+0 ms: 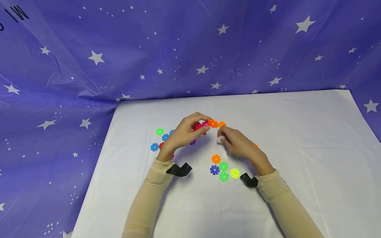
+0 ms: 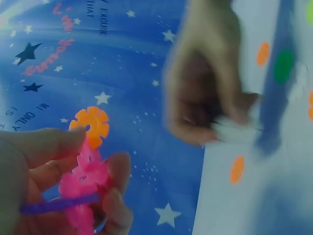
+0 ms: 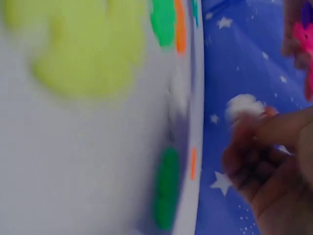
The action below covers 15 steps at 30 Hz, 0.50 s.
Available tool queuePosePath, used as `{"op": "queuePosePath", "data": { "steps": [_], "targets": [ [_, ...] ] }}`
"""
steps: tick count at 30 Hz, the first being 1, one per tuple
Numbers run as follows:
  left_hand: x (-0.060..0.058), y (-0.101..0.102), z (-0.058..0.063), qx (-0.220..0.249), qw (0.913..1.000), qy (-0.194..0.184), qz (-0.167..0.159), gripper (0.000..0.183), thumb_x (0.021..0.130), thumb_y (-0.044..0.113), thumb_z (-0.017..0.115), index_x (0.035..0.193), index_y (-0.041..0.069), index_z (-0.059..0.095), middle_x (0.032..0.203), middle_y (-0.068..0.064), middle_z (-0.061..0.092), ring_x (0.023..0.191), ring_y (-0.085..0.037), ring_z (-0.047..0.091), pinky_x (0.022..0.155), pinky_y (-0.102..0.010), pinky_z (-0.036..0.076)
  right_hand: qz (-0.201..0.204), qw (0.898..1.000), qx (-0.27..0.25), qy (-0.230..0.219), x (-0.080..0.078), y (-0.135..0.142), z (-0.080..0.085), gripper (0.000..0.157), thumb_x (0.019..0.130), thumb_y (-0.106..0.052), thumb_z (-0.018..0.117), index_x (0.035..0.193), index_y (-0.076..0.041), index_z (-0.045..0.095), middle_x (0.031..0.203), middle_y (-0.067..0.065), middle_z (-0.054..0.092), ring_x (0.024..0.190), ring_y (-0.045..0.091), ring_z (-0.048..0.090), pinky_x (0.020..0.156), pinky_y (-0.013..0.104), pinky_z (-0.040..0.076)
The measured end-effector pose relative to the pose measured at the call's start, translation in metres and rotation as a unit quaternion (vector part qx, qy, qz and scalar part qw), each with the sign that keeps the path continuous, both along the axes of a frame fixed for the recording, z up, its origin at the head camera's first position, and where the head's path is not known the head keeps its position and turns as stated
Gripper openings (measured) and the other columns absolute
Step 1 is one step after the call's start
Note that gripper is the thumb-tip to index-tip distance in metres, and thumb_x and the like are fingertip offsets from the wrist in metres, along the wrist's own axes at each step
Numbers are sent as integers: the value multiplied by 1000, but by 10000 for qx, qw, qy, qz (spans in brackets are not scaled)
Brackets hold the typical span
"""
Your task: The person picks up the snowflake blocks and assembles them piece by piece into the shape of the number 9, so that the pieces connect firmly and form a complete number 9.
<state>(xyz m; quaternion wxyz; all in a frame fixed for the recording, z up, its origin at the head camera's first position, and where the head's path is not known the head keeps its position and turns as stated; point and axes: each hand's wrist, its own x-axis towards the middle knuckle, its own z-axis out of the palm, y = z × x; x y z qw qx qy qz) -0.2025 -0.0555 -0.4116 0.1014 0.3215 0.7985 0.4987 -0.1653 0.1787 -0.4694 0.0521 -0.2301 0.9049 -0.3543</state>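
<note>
My left hand holds a small joined piece of notched plastic building discs. In the left wrist view, pink discs sit between thumb and fingers. An orange disc is fixed at the top of the piece and a purple disc sticks out sideways lower down. Apart from it, to the right, my right hand pinches a white notched disc between thumb and fingers. That white disc looks blurred in the right wrist view. Both hands are above the table.
Loose discs lie on the white-covered table. Blue discs, a green disc and red ones are near the left wrist. Orange, green, dark blue and yellow discs lie nearer the front. A starry purple cloth hangs behind.
</note>
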Motion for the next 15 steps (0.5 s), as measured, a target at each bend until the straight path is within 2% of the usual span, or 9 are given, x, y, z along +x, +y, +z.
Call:
{"op": "queuePosePath", "data": {
  "steps": [2, 5, 7, 10, 15],
  "targets": [
    [-1, 1, -1, -159, 9988, 453, 90, 23, 94, 19, 66, 116, 13, 68, 108, -1, 63, 82, -18, 61, 68, -27, 50, -161, 9977, -649, -86, -1, 4, 6, 19, 94, 1, 60, 111, -7, 55, 95, 6, 61, 76, 17, 51, 69, 28, 45],
    [-3, 3, -4, -443, 9945, 930, 204, 22, 94, 20, 67, 115, 12, 69, 107, -2, 64, 91, -16, 57, 79, -29, 48, -448, 9861, -1577, -278, -2, 10, 14, 27, 91, 1, 65, 116, -4, 55, 97, 9, 60, 74, 17, 51, 64, 22, 43],
    [-3, 4, -5, -547, 9933, 995, 218, 22, 94, 19, 67, 114, 11, 69, 108, -4, 64, 96, -16, 57, 83, -30, 48, -565, 9753, -2084, -466, -2, 12, 16, 30, 90, 1, 67, 118, -1, 55, 100, 11, 60, 74, 17, 52, 63, 20, 44],
    [-4, 5, -9, -664, 9927, 979, 218, 23, 94, 20, 67, 114, 10, 70, 107, -5, 64, 96, -16, 58, 84, -31, 49, -659, 9643, -2466, -702, -3, 13, 16, 32, 90, -3, 69, 120, -1, 58, 99, 14, 60, 73, 19, 55, 61, 20, 47],
    [-4, 6, -13, -644, 9930, 962, 224, 24, 94, 21, 68, 115, 11, 70, 108, -5, 64, 96, -16, 58, 83, -30, 49, -714, 9559, -2735, -801, -3, 12, 15, 32, 90, -7, 69, 121, -2, 61, 95, 15, 60, 73, 32, 61, 64, 28, 54]
  ]
}}
